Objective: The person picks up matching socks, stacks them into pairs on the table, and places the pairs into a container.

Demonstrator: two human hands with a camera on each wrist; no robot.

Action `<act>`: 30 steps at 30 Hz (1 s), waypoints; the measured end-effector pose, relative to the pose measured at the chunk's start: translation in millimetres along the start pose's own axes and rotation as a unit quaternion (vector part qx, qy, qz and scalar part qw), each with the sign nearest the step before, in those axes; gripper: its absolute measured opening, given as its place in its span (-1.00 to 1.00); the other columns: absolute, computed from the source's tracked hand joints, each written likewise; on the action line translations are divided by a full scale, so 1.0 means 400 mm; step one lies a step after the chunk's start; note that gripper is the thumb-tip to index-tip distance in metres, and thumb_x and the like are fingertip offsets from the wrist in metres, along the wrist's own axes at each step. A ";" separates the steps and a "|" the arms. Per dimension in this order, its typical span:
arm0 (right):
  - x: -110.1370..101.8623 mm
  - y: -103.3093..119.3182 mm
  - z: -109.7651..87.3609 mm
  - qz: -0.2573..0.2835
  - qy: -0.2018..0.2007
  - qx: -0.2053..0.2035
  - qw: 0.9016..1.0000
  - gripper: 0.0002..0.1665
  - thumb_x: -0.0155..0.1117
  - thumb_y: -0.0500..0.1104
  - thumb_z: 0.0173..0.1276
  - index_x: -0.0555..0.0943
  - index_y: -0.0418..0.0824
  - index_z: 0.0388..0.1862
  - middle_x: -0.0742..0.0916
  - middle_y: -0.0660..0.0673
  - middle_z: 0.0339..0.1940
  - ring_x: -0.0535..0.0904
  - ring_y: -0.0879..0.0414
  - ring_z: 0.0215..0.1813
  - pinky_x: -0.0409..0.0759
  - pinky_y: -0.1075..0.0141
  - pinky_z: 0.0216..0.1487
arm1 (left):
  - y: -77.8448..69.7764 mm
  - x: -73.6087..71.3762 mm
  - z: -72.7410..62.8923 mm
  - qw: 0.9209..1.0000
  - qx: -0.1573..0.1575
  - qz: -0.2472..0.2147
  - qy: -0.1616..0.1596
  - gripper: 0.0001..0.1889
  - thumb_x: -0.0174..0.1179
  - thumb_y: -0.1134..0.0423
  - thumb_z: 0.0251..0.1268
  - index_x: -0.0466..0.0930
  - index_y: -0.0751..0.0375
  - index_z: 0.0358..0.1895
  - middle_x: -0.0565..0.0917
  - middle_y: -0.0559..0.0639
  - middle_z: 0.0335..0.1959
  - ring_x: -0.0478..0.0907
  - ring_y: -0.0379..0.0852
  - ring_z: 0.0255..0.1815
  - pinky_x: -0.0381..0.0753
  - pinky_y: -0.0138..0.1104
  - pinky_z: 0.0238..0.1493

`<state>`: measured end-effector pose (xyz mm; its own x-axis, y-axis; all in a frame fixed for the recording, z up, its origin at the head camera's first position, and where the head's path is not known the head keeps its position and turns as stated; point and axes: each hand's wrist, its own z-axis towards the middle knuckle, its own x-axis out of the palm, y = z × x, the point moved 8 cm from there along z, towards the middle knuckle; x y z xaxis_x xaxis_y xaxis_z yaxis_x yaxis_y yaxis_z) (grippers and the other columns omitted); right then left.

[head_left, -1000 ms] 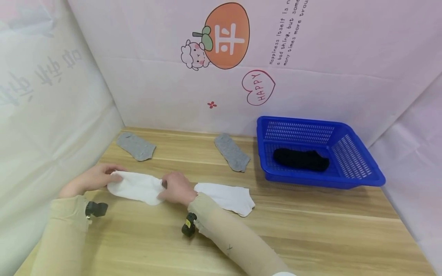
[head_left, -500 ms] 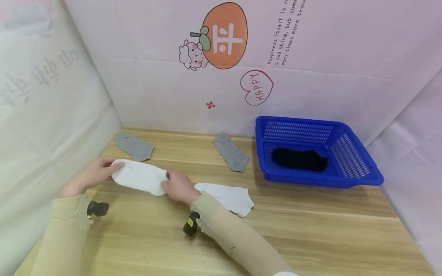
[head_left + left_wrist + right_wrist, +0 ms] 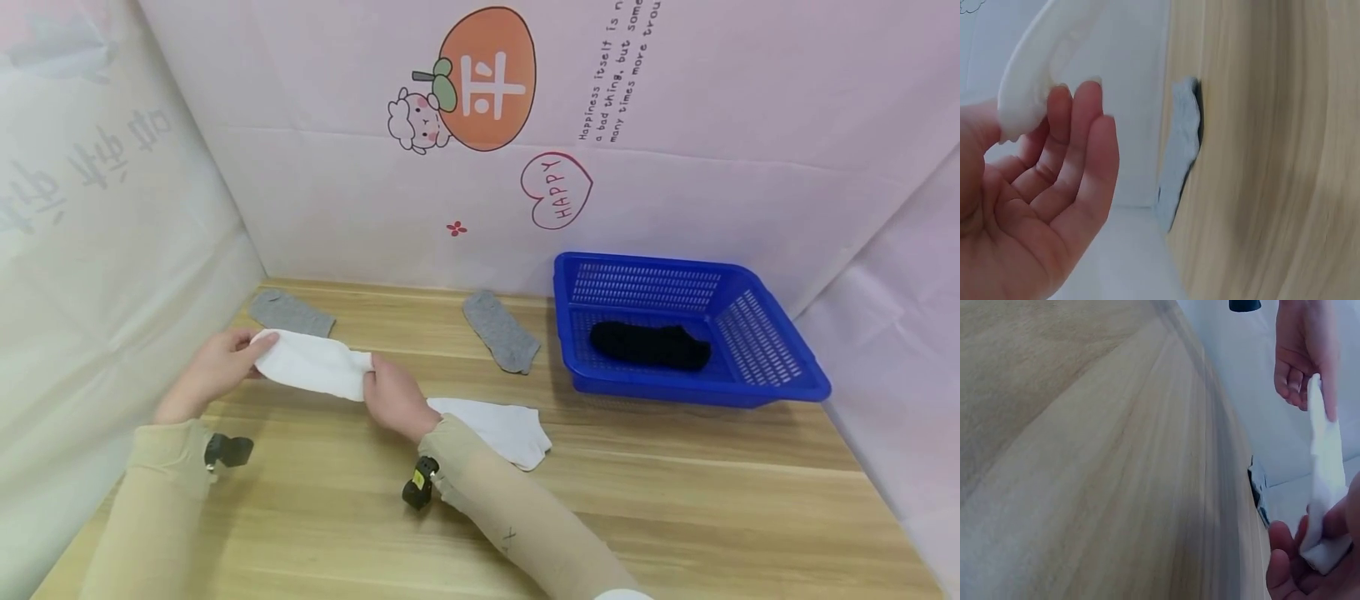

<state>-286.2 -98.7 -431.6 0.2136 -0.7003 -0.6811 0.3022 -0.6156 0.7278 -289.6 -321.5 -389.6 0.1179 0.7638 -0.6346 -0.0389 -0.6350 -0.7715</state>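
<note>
The left hand [image 3: 217, 369] pinches one end of the white sock [image 3: 311, 363] between thumb and fingers, while the right hand [image 3: 395, 400] grips the opposite end, its fingers bent around the fabric. So the sock is stretched between the two hands, and it is in the air: both wrist views show it raised from the table [image 3: 675, 508]. I judge that it is very light and soft, with no stiffness of its own, so it would sag if one end was released. The cloth looks dry and not slippery, and nothing about it seems fragile; a gentle pinch at each end, as here, should be enough to keep it flat. Around it lie other things. The far grey sock [image 3: 288, 312] is on the table beyond the left hand, and in the head view the raised sock hides its lower edge — the left wrist view shows them apart. The middle grey sock [image 3: 501, 332] lies near the blue basket [image 3: 648, 283], in which the black sock [image 3: 648, 346] rests; if it is one or a pair, I cannot tell. The spare white sock [image 3: 495, 429] lies flat, partly covered from above by the right hand and sleeve [image 3: 517, 508], so this arm stands in the way of reaching it directly.
</note>
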 end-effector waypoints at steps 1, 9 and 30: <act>-0.004 -0.002 -0.001 0.011 -0.005 0.002 1.000 -0.69 -0.12 -0.24 0.60 0.54 -0.34 0.05 0.56 -0.07 -0.40 0.43 0.12 -0.42 0.45 0.33 -0.34 | -0.001 0.002 0.001 1.000 0.001 -0.011 0.001 -0.35 -0.10 -0.04 0.67 0.42 0.68 0.18 0.67 0.33 -0.08 0.69 -0.05 -0.22 0.71 -0.24 -0.15; -0.024 -0.011 -0.006 0.030 -0.028 0.001 0.999 -0.57 -0.06 0.05 0.62 0.55 -0.29 -0.05 0.66 -0.15 -0.27 0.60 0.03 -0.20 0.58 0.23 -0.11 | -0.016 0.011 0.016 0.986 0.017 -0.164 0.035 -0.28 -0.19 -0.05 0.70 0.15 0.72 0.37 0.49 0.28 0.11 0.59 -0.32 -0.05 0.61 -0.43 0.00; -0.117 -0.029 -0.012 0.106 -0.064 -0.043 0.991 -0.58 0.09 0.04 0.63 0.68 -0.27 0.04 0.72 -0.04 -0.32 0.46 0.17 -0.47 0.49 0.35 -0.40 | -0.077 0.030 0.051 0.978 0.021 -0.198 -0.064 -0.32 -0.20 -0.10 0.68 0.35 0.61 0.26 0.55 -0.04 -0.16 0.56 -0.25 -0.22 0.62 -0.45 -0.17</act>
<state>-295.1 -57.2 -408.5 0.1621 -0.8541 -0.4941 0.3422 -0.4210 0.8400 -307.1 -290.2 -374.4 0.0061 0.9590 -0.2834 -0.0557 -0.2826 -0.9576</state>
